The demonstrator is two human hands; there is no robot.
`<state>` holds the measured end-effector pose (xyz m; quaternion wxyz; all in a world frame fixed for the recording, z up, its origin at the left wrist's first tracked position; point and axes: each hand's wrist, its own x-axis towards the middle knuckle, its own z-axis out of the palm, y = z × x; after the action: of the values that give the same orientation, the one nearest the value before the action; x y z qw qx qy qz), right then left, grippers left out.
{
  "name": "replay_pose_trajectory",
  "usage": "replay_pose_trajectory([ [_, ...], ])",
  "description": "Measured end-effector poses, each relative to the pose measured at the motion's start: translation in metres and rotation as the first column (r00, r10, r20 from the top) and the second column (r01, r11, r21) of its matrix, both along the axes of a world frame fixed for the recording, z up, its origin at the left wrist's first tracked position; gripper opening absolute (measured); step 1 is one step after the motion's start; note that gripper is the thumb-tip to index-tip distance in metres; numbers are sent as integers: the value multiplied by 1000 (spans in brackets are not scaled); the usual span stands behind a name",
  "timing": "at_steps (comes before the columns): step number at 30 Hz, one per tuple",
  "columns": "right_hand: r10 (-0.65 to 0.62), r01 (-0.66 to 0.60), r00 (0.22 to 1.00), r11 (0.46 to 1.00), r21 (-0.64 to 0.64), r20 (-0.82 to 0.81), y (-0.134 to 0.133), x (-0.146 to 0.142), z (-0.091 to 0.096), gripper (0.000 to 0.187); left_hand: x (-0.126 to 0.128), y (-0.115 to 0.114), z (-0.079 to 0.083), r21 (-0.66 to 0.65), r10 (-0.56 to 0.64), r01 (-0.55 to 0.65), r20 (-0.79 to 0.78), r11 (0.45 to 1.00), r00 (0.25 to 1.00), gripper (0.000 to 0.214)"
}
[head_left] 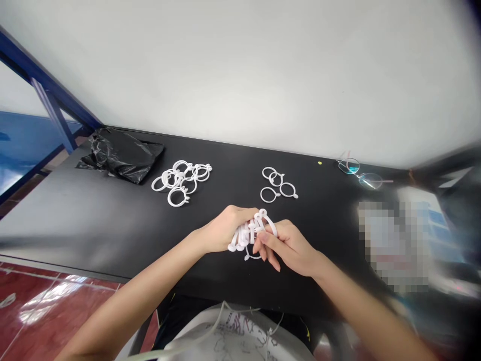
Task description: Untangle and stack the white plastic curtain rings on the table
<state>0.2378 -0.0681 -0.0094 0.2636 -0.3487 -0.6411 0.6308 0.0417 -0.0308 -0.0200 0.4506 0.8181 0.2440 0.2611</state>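
Note:
My left hand [224, 230] is curled around a bunch of white plastic rings [246, 234] just above the near edge of the black table [112, 225]. My right hand [287, 245] meets it from the right, its fingers pinching one white ring [267, 224] at the end of the bunch. A loose pile of several white rings [182, 180] lies further back to the left. A smaller group of several rings [278, 186] lies behind my hands, nearer the middle.
A crumpled black plastic bag [120, 154] sits at the table's back left corner. A pair of glasses [358, 173] lies at the back right by the white wall. A small yellow speck [319, 163] lies near them. Blue metal framing [48, 100] stands at left.

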Motion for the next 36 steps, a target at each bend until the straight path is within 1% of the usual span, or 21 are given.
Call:
replay_pose_trajectory([
  [2,-11,12,1000,999,51,-7,-3,-1,0,47,0,-1,-2,-15,4,-4,11,1000,1000,15],
  [4,-9,11,999,999,40,-40,-4,-2,0,49,-1,-1,-3,12,19,-19,-6,1000,1000,16],
  [5,-1,1,998,1000,1,-68,-3,-1,0,51,-2,-1,-3,36,29,-28,-20,999,999,17],
  [7,14,-27,994,993,-119,-110,-1,-1,-1,58,-5,0,-4,80,48,-44,-48,996,998,21],
  [9,24,-48,993,976,-211,-117,0,-1,-1,59,-6,1,-5,88,43,-38,-57,995,997,30],
  [12,29,-54,993,972,-228,-111,0,-2,-2,52,-6,2,-6,70,19,-19,-4,997,1000,42],
  [15,20,-54,990,969,-243,-139,0,-2,-3,50,-5,1,-5,60,14,-15,22,998,1000,37],
  [19,17,-59,990,952,-302,-140,4,0,-3,46,-4,1,-2,68,8,-6,-26,998,1000,29],
  [21,24,-55,993,959,-278,-114,6,3,-3,42,-4,2,1,71,15,-13,-20,997,1000,31],
  [23,17,-34,997,974,-225,-77,7,4,-1,40,-5,3,3,20,12,-13,8,1000,1000,36],
  [25,16,-26,998,982,-189,-53,6,5,2,40,-7,3,5,-96,-10,14,46,995,999,39],
  [28,60,-68,997,978,-198,-45,4,3,5,42,-8,3,7,-278,-55,79,92,957,994,41],
  [30,101,-109,994,969,-223,-45,3,2,5,42,-7,3,7,-357,-75,108,107,928,991,42],
  [32,136,-149,988,951,-271,-67,3,1,4,41,-5,3,7,-378,-81,110,92,919,992,36],
  [34,151,-176,984,928,-328,-100,4,0,3,40,-3,4,7,-343,-68,81,48,936,997,26],
  [36,144,-171,984,922,-349,-102,3,-1,1,42,-1,4,6,-300,-57,55,4,952,998,17],
])
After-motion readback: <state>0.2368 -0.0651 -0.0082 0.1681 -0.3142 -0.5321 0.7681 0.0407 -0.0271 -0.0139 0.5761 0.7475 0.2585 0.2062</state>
